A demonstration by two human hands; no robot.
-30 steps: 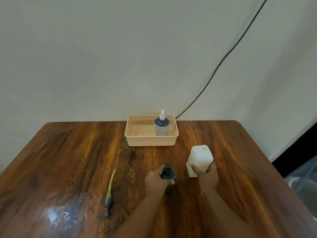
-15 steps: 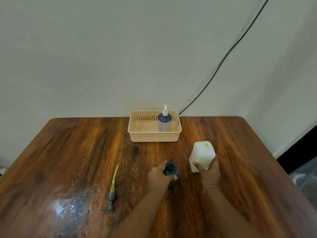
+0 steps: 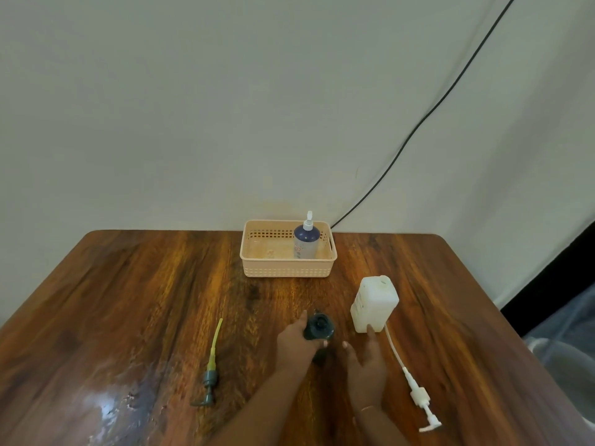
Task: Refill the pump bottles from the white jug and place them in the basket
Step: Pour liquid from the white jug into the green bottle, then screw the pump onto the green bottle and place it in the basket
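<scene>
The left hand point(image 3: 297, 344) reaches in from the lower edge, its forearm angled up and right, and its grip is wrapped around the dark bottle point(image 3: 318, 327), which stands open-necked on the bench point(image 3: 128, 300); the thumb lies along the bottle's left side, and the bottle's lower body is hidden behind the fingers. The right hand point(image 3: 367, 365) rests just right of it, palm down, fingers loosely spread and holding nothing; its index fingertip touches or nearly touches the base of the jug point(image 3: 373, 305) (contact cannot be confirmed). The jug stands upright and uncapped, near the bottle's right. A white pump point(image 3: 415, 386) lies on the bench right of the right hand, the top of its tube passing behind the jug's base. A grey pump point(image 3: 211, 368) with a yellowish tube lies well left of the hands. The basket point(image 3: 286, 270) sits at the far edge, holding one blue bottle point(image 3: 306, 241), upright, at its right end. A black cable point(image 3: 418, 127) runs down the wall behind the bench. Both forearms are cut off by the lower frame.
</scene>
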